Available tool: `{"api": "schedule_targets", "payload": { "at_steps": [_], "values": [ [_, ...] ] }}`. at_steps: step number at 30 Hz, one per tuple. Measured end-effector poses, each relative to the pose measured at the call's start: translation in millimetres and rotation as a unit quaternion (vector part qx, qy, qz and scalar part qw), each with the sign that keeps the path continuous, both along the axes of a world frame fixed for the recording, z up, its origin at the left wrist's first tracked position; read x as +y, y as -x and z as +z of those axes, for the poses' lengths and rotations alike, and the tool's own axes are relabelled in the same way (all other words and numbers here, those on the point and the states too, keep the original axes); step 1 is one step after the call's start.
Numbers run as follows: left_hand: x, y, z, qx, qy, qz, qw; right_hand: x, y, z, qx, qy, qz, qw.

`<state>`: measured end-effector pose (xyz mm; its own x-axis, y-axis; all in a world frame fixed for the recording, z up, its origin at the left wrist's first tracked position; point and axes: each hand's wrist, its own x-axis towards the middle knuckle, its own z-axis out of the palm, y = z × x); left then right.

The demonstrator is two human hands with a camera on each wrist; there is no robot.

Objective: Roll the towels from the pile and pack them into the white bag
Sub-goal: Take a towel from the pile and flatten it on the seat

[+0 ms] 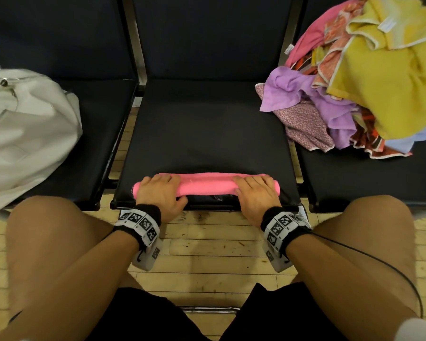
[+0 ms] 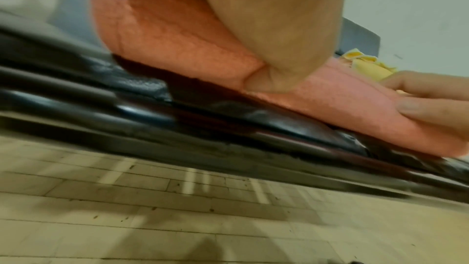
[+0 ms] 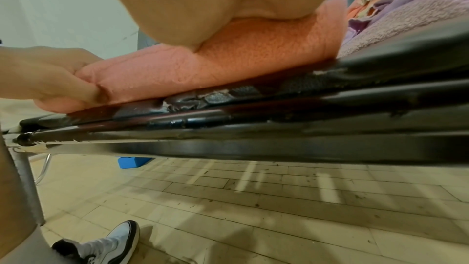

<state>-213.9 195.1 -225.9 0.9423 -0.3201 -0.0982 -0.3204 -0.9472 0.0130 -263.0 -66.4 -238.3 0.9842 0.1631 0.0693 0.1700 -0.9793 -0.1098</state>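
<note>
Bearing no legible brand or wording, one pink towel [image 1: 207, 184] lies rolled into a long, tight, even cylinder across the front edge of the middle black seat [image 1: 207, 134], terry texture visible in the wrist views. Left hand [image 1: 160, 193] curls over the roll near its left end, thumb tucked against the near side; right hand [image 1: 255, 193] grips it near the right end in the same way. White bag [image 1: 27, 134]: slumped on the seat to the left, metal stud near its top, no print readable. Towel pile [image 1: 369, 77]: heaped on the seat to the right, yellow, lilac, pink and orange-patterned pieces; small white sewn-in tags show, their text too small to read. Wristbands [image 1: 140, 223] carry black-and-white square marker codes.
</note>
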Motion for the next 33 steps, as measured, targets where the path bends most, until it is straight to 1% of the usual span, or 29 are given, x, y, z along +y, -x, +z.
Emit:
{"api": "schedule_targets", "payload": {
  "at_steps": [5, 8, 11, 13, 15, 17, 18, 21, 26, 29, 33],
  "values": [
    [18.1, -8.4, 7.8, 0.007, -0.032, 0.072, 0.997, -3.9, 0.1, 2.8, 0.017, -0.021, -0.015, 1.0],
    [28.7, -14.6, 12.0, 0.007, -0.026, 0.123, 0.992, -4.4, -0.2, 0.2, 0.025, -0.023, -0.01, 0.999],
    [34.7, -16.1, 11.8, -0.001, -0.019, 0.158, 0.987, -4.9, 1.6, -2.7, -0.007, -0.01, -0.006, 1.0],
    [32.7, -12.9, 11.8, -0.028, -0.007, 0.13, 0.991, -4.2, 2.0, -4.8, -0.039, -0.008, -0.008, 0.999],
    [20.7, -5.8, 9.1, -0.042, 0.021, 0.051, 0.998, -1.9, 0.9, -6.4, -0.054, -0.001, -0.009, 0.998],
    [6.6, 2.0, -0.1, -0.029, 0.045, -0.038, 0.998, 2.1, -0.3, -6.9, -0.054, 0.005, -0.005, 0.999],
    [1.6, 3.9, -4.8, -0.02, 0.049, -0.059, 0.997, 3.3, -0.4, -6.1, -0.056, -0.001, -0.004, 0.998],
    [-1.0, 0.2, -12.8, -0.024, 0.061, -0.054, 0.996, 2.2, 1.8, -4.7, -0.05, -0.023, 0.013, 0.998],
    [1.0, -4.9, -6.4, -0.062, 0.051, -0.052, 0.995, -2.8, 3.8, -12.4, -0.031, -0.014, 0.012, 0.999],
    [1.3, -3.9, -6.3, -0.032, 0.033, -0.05, 0.998, -4.4, -0.7, -11.6, -0.034, -0.017, 0.008, 0.999],
    [6.6, -2.8, -14.9, -0.008, -0.009, -0.043, 0.999, -7.0, -4.0, -13.1, -0.003, -0.016, -0.007, 1.0]
  ]
}}
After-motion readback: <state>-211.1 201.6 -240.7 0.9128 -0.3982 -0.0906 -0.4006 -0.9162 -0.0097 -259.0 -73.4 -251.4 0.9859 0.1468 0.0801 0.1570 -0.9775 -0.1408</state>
